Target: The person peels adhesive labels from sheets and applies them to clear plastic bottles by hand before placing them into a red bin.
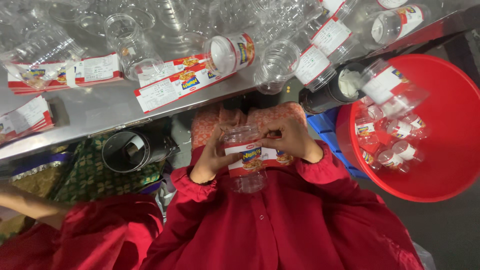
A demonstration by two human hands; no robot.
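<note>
From the head view I see red-and-white label stacks [182,82] along the near edge of the steel table [90,112], with clear empty jars [132,47] behind them. Off the table's right end, a red tub [450,145] holds labelled jars. Open room lies below the table edge, over my lap. My left hand [212,157] grips a clear jar [246,157]; my right hand [290,140] pinches its red label [260,157] against it.
</note>
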